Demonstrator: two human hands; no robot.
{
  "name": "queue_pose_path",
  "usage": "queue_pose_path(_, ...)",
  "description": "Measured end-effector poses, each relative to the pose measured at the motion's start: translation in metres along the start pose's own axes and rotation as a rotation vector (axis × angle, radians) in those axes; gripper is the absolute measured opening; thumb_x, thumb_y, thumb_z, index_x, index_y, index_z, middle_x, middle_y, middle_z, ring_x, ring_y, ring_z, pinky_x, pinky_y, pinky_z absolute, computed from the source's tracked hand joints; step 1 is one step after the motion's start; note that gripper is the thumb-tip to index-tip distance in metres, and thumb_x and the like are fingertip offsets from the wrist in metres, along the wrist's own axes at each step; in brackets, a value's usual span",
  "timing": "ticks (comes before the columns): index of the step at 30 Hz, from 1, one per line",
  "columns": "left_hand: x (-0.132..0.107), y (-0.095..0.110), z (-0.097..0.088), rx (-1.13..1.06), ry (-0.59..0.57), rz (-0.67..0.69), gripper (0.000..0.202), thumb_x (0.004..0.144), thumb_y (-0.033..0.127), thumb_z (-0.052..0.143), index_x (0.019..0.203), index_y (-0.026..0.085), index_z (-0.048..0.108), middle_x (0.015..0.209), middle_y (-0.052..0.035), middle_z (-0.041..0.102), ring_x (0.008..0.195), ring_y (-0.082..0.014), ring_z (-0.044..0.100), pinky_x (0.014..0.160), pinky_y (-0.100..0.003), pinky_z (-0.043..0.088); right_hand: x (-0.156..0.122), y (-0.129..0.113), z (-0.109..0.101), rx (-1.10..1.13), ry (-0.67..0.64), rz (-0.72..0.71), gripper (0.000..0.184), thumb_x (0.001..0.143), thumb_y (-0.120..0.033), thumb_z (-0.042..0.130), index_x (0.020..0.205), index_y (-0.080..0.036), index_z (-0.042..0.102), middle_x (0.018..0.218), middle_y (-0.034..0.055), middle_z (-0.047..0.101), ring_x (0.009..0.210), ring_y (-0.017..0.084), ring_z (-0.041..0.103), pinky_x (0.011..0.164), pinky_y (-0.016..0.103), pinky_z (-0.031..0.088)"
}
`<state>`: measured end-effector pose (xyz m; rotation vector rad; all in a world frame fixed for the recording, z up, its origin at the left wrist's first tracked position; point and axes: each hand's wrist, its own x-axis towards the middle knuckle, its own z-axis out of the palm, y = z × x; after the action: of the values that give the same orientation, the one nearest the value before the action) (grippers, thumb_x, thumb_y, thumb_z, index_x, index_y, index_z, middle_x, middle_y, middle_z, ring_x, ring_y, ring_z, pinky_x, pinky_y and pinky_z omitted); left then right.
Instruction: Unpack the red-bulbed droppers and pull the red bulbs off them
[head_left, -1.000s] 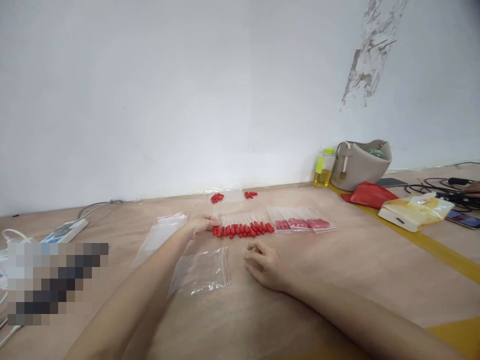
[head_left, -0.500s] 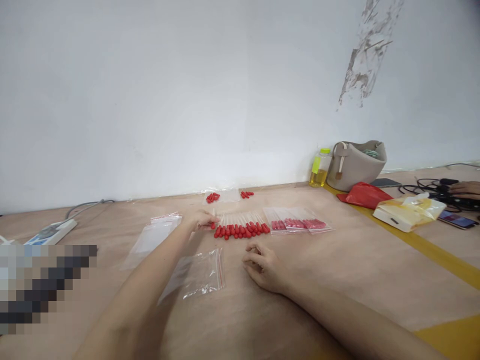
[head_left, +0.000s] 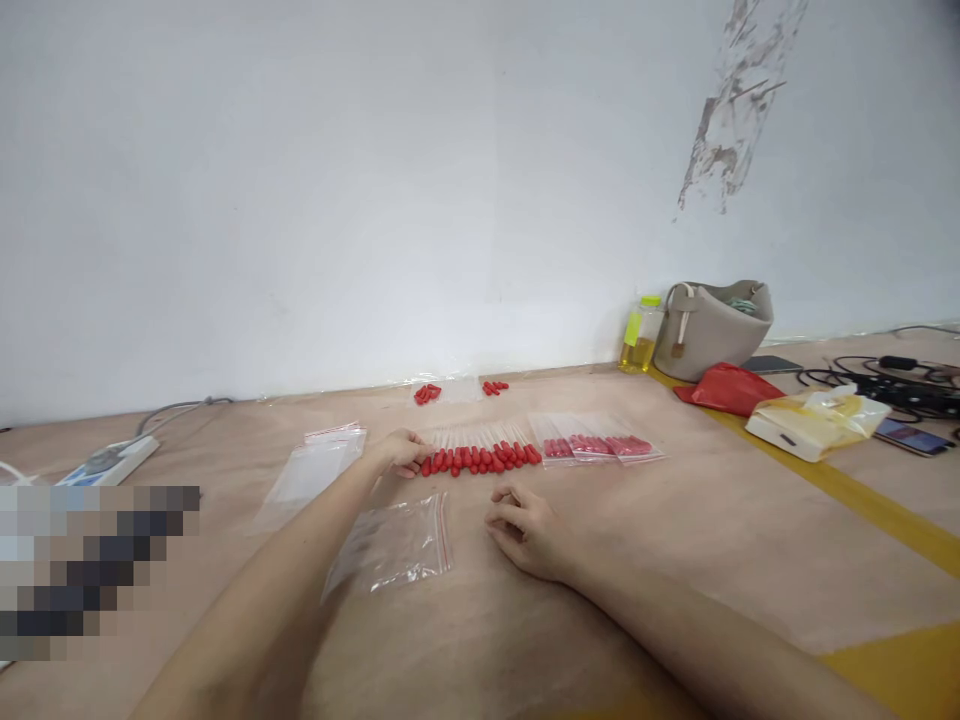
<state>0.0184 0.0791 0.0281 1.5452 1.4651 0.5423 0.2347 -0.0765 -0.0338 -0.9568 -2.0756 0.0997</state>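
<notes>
A row of thin clear sticks with red bulb-like ends [head_left: 480, 458] lies side by side on the brown-covered table. At its left end is my left hand [head_left: 403, 452], fingers bent and closed at the leftmost red-ended stick [head_left: 427, 467]; its clear part is hidden by the fingers. My right hand [head_left: 525, 530] rests on the table in front of the row, fingers loosely curled and apart, holding nothing. An unfilled clear zip bag [head_left: 397, 545] lies flat below my left hand. To the right of the row are overlapping zip bags with red-ended sticks inside [head_left: 600, 447].
Flat zip bags [head_left: 315, 470] lie left of my forearm. Small red pieces [head_left: 427, 395] sit near the wall. A power strip [head_left: 112, 460] is at left. On the right are a bottle [head_left: 640, 340], grey bag [head_left: 712, 330], red packet [head_left: 724, 390], tissue pack [head_left: 814, 425], phone [head_left: 915, 437] and cables.
My left hand has shifted slightly right and down, bringing its red-ended stick to the row's left end. My right hand stays put. Another person's hand at the far right has left view.
</notes>
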Motion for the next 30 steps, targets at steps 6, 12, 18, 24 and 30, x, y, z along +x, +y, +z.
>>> queue_pose_path(6, -0.027, -0.006, 0.001, 0.172, 0.190, 0.155, 0.027, 0.061, 0.040, 0.066, 0.068, 0.016, 0.055, 0.062, -0.0014, 0.059, 0.065, -0.0163, 0.055, 0.064, -0.027, 0.043, 0.000, -0.003, -0.004, -0.025, -0.029, -0.026, 0.012, 0.075, -0.011, 0.047, 0.077, -0.019, 0.057, 0.086, 0.0039, 0.054, 0.065, 0.010, 0.051, 0.061, 0.022, 0.043)
queue_pose_path(12, -0.100, -0.040, 0.010, 0.439, 0.185, 0.606, 0.028, 0.081, 0.042, 0.044, 0.086, 0.021, 0.062, 0.094, -0.0061, 0.061, 0.093, -0.0218, 0.054, 0.087, -0.034, 0.039, 0.002, -0.007, -0.004, -0.021, -0.072, -0.048, 0.012, 0.077, -0.013, 0.047, 0.079, -0.019, 0.058, 0.082, 0.0034, 0.057, 0.071, 0.012, 0.054, 0.064, 0.022, 0.044)
queue_pose_path(18, -0.132, -0.072, 0.013, 0.749, -0.025, 0.678, 0.050, 0.087, 0.043, 0.036, 0.134, 0.028, 0.029, 0.142, -0.0030, 0.027, 0.130, -0.0231, 0.023, 0.107, -0.044, 0.014, 0.023, -0.030, -0.002, -0.089, -0.297, -0.303, 0.046, 0.078, -0.048, 0.052, 0.117, -0.024, 0.050, 0.128, 0.0085, 0.046, 0.114, 0.022, 0.043, 0.095, 0.038, 0.034)
queue_pose_path(24, -0.125, -0.079, 0.012, 0.623, 0.038, 0.583, 0.046, 0.088, 0.043, 0.031, 0.131, 0.025, 0.037, 0.140, -0.0034, 0.032, 0.129, -0.0195, 0.026, 0.108, -0.041, 0.017, 0.029, -0.041, 0.012, -0.127, -0.399, -0.224, 0.048, 0.084, -0.050, 0.040, 0.120, -0.019, 0.047, 0.123, 0.0103, 0.050, 0.114, 0.021, 0.043, 0.097, 0.042, 0.028)
queue_pose_path(30, -0.114, -0.072, 0.005, 0.280, 0.163, 0.463, 0.037, 0.080, 0.046, 0.045, 0.103, 0.021, 0.060, 0.110, -0.0065, 0.059, 0.104, -0.0217, 0.052, 0.093, -0.035, 0.038, 0.025, -0.035, 0.002, -0.122, -0.332, -0.200, 0.027, 0.083, -0.038, 0.046, 0.099, -0.019, 0.058, 0.099, 0.0065, 0.061, 0.091, 0.017, 0.054, 0.084, 0.033, 0.039)
